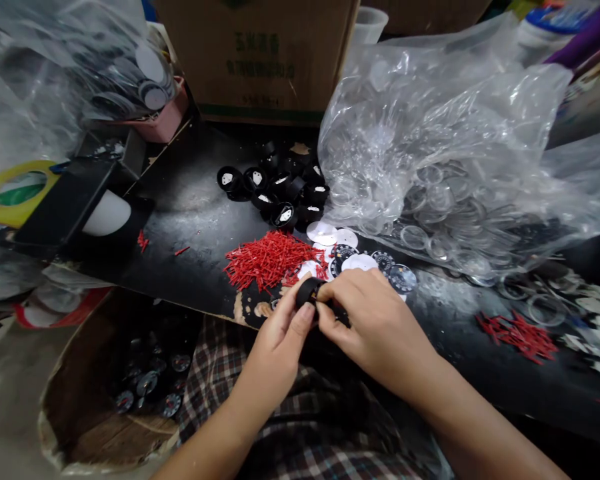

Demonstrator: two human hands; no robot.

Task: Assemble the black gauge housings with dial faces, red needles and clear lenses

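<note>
Both my hands meet at the near edge of a black worktop (pixel 190 207). My left hand (pixel 275 347) pinches a small black round cap (pixel 307 291) from the left, thumb on its rim. My right hand (pixel 375 320) grips the same cap from the right, fingers curled over it. Just beyond the hands lies a heap of thin red pins (pixel 270 259). Round printed dial faces (pixel 375 263) lie beside the heap. Farther back sits a cluster of black caps (pixel 280 190).
A clear plastic bag (pixel 450 147) of transparent rings fills the right. More red pins (pixel 520 333) lie at right. A cardboard box (pixel 260 57) stands at the back, a pink tray (pixel 163 120) and tape roll (pixel 15 193) at left. A box of finished pieces (pixel 145 387) sits below left.
</note>
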